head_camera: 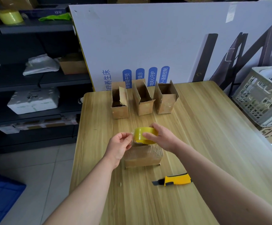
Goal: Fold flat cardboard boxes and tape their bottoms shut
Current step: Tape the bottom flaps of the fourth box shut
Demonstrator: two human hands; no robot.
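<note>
Forearms are reaching in from the bottom edge over the table (205, 127). Going left to right: the left hand (120, 143) is pinching the clear free end of the tape (145, 135), and the right hand (162, 137) is gripping the yellow roll by its rim, both just above the box (142, 157) lying with its closed flaps up. That box is looking light and stiff but crushable (best held by its side walls); the tape is thin and clingy. Right of it a knife (175, 179) is lying. 3 boxes (144, 99) are standing at the far edge. Smooth wood grain is offering little friction; shelves (34, 78) are standing left, a crate (261, 98) right.
</note>
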